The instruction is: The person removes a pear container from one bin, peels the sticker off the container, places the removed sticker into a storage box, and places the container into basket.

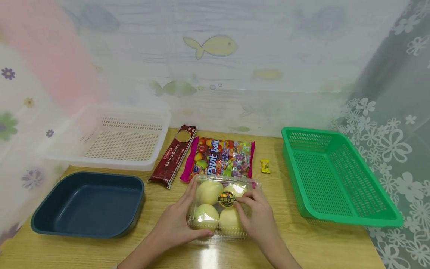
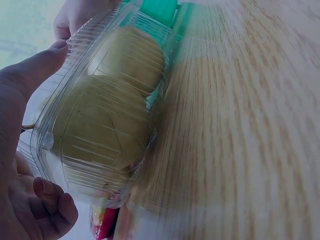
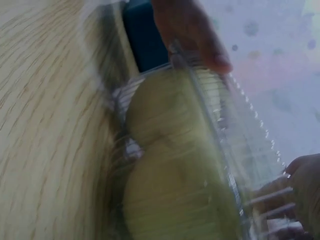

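Observation:
A clear plastic clamshell box [image 1: 216, 233] of round pale yellow-green fruit [image 1: 205, 216] lies on the table in the head view. A round black-and-gold sticker [image 1: 226, 199] is on its lid. My left hand [image 1: 176, 224] holds the box's left side, thumb along the near edge; in the left wrist view, the thumb lies against the lid edge and other fingers are bent beside the box. My right hand [image 1: 258, 216] is over the lid, its thumb and index finger pinching at the sticker's right edge. The right wrist view is blurred, with the box [image 3: 220, 130] filling its middle.
Behind the box lie a pink candy bag [image 1: 218, 158], a red spaghetti pack [image 1: 174, 155] and a small yellow wrapped candy [image 1: 265, 166]. A dark blue basin [image 1: 89, 203] and a white basket [image 1: 124, 144] stand left; a green basket [image 1: 330, 179] stands right.

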Tool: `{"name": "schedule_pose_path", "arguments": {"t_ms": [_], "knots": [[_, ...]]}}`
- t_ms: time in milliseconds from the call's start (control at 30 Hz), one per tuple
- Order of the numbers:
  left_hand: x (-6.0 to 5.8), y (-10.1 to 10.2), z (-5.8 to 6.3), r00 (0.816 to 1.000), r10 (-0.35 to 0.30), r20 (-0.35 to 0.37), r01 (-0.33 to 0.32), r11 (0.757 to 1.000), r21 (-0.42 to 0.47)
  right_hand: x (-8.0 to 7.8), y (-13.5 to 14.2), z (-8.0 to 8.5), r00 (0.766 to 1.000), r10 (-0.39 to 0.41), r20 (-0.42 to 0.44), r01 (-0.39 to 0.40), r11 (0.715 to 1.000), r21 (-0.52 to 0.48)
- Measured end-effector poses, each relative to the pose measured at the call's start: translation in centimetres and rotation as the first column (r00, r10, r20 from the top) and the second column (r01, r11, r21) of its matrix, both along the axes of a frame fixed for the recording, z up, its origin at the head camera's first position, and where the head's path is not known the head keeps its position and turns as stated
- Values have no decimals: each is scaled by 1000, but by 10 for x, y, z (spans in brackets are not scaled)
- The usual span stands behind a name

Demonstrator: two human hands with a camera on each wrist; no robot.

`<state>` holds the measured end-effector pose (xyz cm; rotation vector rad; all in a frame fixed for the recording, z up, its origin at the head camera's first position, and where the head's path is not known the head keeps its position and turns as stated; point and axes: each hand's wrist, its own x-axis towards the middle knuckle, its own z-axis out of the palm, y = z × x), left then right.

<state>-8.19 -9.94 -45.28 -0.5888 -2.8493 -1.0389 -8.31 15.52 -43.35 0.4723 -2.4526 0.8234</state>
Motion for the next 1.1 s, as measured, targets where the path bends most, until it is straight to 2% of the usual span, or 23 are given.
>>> {"name": "schedule_pose_path", "arguments": {"t_ms": [200,367,633,1100], "knots": [[-1,-1,1,1000,2,7,-2,1000,11,-1,-8,8,988,-75,135,79,996,-28],[-3,0,1,1000,2,3,-2,1000,13,-3,-10,9,980,-95,177,101,994,-29],[-1,-1,0,1000,-3,11,3,1000,-9,1,-11,4,983,-83,166,94,994,-63],[1,0,1,1000,1,22,-1,1000,-8,0,-9,-3,996,-41,85,50,993,-108]]}}
